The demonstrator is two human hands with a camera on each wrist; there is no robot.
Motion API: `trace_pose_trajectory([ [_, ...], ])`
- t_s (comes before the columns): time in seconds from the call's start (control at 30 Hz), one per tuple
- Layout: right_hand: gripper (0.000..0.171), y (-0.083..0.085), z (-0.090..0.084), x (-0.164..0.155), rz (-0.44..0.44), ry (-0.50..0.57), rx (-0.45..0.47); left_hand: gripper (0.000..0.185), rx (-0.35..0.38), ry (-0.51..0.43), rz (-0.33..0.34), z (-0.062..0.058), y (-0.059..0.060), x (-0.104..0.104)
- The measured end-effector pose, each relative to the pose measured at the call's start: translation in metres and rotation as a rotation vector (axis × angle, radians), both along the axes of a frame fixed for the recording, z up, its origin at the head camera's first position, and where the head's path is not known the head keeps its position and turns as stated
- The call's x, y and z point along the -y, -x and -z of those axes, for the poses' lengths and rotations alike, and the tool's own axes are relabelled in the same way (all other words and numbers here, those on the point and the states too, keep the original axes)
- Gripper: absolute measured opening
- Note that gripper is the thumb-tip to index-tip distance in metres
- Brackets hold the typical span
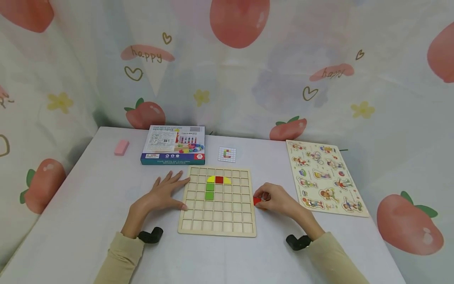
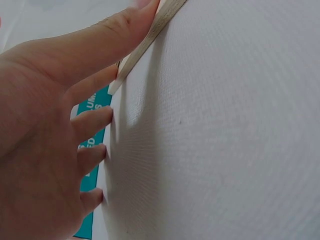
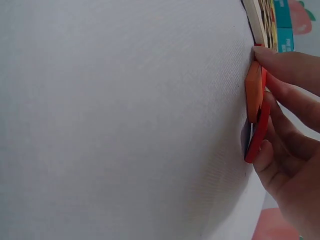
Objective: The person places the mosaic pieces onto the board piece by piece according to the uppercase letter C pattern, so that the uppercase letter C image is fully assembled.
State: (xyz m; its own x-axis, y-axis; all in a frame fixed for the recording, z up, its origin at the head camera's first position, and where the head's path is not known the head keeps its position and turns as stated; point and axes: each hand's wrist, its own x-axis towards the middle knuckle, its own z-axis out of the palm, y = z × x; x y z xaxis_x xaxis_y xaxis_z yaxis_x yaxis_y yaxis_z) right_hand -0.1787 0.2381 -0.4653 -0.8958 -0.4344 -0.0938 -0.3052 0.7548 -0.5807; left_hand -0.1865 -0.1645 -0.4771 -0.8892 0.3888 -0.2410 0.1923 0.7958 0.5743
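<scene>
The left hand (image 1: pixel 161 195) is lying flat on the surface (image 1: pixel 88 197), its fingers (image 2: pixel 95 120) straight and spread; the thumb and forefinger are touching the left edge of the board (image 1: pixel 217 201); the other fingertips are pointing toward the box (image 1: pixel 173 144) beyond them, apart from it.

The right hand (image 1: pixel 274 198) is resting just off the board's right edge, its fingers (image 3: pixel 290 75) curled and pinching red tiles (image 1: pixel 257 200); in the right wrist view two flat pieces, one orange-red (image 3: pixel 254 92) and one deeper red (image 3: pixel 257 137), are lying stacked against the surface under the fingertips, their long sides running along the fingers and roughly parallel with the board's edge; the tiles are sitting between the fingertips and that edge, close to it, whether touching I cannot tell.

On the board, ahead of both hands, a yellow, red, yellow row (image 1: pixel 218 180) is sitting with two green squares (image 1: pixel 210 191) running down from its left end toward the person; the remaining cells are standing free.

Bare surface is lying left of the left fingers and nearer the person; right of the right fingers a picture puzzle (image 1: pixel 324 177) is taking up the room; a small card (image 1: pixel 227 154) is lying past the board's far edge and a pink block (image 1: pixel 121 147) is sitting far left.
</scene>
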Motion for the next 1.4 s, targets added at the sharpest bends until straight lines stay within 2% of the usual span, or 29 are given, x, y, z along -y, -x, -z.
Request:
trace_pose_trajectory([
  [0.4,0.022,-0.001,0.001,0.004,0.047,0.052,0.076,0.099,-0.005,0.001,0.001,0.001,-0.002,0.001],
  [0.63,0.012,-0.001,0.0,0.002,0.06,0.075,0.073,0.099,-0.003,0.004,0.007,0.001,-0.002,0.001],
  [0.77,0.013,0.0,0.0,-0.001,0.07,0.114,0.085,0.099,0.003,0.003,0.003,0.0,-0.002,0.001],
  [1.1,0.02,0.001,-0.004,-0.001,0.004,0.194,0.119,0.099,-0.005,-0.002,0.004,0.0,-0.001,0.001],
  [1.4,0.011,0.002,-0.003,0.014,0.012,0.25,0.187,0.099,-0.001,0.006,0.004,0.001,0.001,0.001],
])
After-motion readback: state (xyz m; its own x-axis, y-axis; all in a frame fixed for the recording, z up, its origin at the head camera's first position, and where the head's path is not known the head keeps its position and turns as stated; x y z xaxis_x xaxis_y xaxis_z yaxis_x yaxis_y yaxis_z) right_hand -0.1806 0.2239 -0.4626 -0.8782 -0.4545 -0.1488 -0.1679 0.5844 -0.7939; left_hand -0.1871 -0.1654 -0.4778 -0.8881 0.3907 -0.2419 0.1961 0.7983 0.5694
